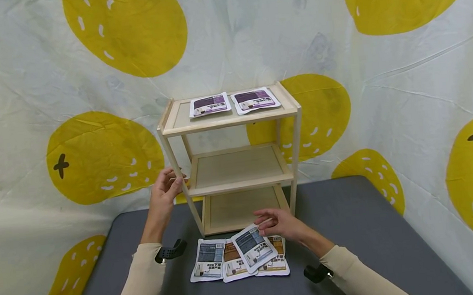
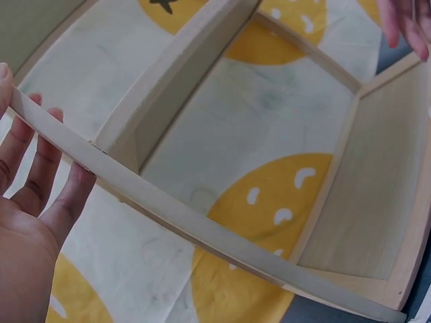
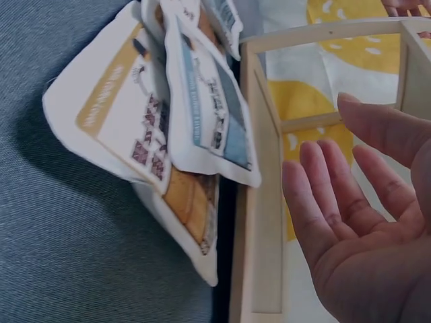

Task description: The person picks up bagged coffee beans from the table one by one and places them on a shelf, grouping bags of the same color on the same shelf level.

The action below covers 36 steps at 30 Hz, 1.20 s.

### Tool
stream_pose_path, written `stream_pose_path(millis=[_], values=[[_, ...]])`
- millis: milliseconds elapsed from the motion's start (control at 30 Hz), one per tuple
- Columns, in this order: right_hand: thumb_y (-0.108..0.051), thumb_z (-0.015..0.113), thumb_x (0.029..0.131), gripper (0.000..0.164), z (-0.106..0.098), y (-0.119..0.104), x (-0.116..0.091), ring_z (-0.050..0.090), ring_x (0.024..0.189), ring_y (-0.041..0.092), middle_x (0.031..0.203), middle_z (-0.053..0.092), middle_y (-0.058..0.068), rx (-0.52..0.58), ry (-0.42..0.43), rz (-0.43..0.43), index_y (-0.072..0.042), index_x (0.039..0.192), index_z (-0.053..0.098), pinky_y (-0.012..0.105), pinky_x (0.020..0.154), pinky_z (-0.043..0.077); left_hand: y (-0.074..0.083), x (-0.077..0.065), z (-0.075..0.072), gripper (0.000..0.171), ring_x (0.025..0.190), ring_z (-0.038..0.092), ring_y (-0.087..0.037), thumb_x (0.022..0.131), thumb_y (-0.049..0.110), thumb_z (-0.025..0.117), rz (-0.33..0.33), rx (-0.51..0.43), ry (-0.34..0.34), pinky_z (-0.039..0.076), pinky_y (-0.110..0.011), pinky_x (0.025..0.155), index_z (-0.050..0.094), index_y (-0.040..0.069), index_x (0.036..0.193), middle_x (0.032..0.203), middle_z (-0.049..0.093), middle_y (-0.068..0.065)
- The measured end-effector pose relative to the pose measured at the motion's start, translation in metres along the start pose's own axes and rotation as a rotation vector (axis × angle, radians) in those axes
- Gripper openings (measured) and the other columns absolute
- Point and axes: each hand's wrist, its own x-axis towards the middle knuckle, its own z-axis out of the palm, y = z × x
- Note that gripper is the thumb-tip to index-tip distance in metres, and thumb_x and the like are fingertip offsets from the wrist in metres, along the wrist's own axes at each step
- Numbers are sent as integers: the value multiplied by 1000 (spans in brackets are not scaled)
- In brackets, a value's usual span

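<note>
My left hand (image 1: 166, 188) holds the left front post of a three-tier wooden shelf (image 1: 240, 185), with the thumb in front and the fingers (image 2: 71, 195) behind the post. My right hand (image 1: 280, 222) hovers by the upper edge of a blue-labelled packet (image 1: 254, 248), its fingers (image 3: 326, 182) loosely bent with nothing between them. That packet lies tilted over brown-labelled packets (image 3: 128, 101). A second blue-labelled packet (image 1: 208, 259) sits at the left of this row, in front of the shelf.
Purple-labelled packets (image 1: 210, 105) lie at the left and right (image 1: 255, 100) of the top tier. The shelf stands on a dark grey tabletop (image 1: 347, 232). Behind it hangs a pale cloth (image 1: 225, 34) printed with yellow fruit.
</note>
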Motion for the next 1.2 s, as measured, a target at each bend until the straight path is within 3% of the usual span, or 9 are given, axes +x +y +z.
stream_pose_path(millis=[67,267,367,533,667,833,1000,1200], values=[[2,70,93,56,1,3,0,60,119,50,133,56,36,-5,7,-12,5,144,49,34,91,57,-1,0,0,35,116,61,-42,104,20,58,3,-6,-4,56,-28,91,52,8,136,116,63,-4],[5,69,92,53,2,13,0,60,117,51,130,58,35,-72,19,-39,8,142,50,35,89,58,-2,1,-1,40,116,61,-40,105,18,57,9,-19,-16,56,-27,90,47,-1,139,124,55,-28],[3,68,94,52,3,18,1,60,116,48,129,59,32,-121,19,-36,7,142,51,36,89,57,-2,1,-1,39,116,61,-41,104,19,57,5,-21,-10,56,-27,91,48,2,139,125,52,-32],[1,67,95,50,5,24,2,62,114,43,128,61,29,-234,10,-62,8,142,51,43,93,55,-3,2,0,39,116,60,-41,104,20,59,-4,-27,3,56,-28,92,49,4,138,124,55,-28],[1,65,96,47,8,27,4,61,116,44,130,59,30,-237,-7,-71,8,141,52,47,94,54,-3,1,0,37,116,60,-40,104,19,58,-2,-30,-4,55,-28,93,50,6,138,124,54,-29],[2,64,97,45,14,29,9,61,116,45,131,59,29,-216,-15,-67,6,141,54,41,91,55,-2,1,-1,39,116,60,-40,104,19,58,4,-38,-9,55,-27,92,48,3,138,121,56,-22],[1,73,90,44,23,31,15,64,102,34,121,64,24,-256,-6,-68,1,133,63,32,81,53,-1,1,0,44,115,61,-39,104,20,59,3,-34,-4,56,-27,91,45,-2,139,118,59,-12],[2,81,80,42,33,33,17,48,87,23,100,62,16,-391,51,-121,-3,120,72,26,75,39,-2,1,0,45,115,62,-39,104,19,59,7,-32,-6,56,-27,90,44,-4,140,117,60,-10]])
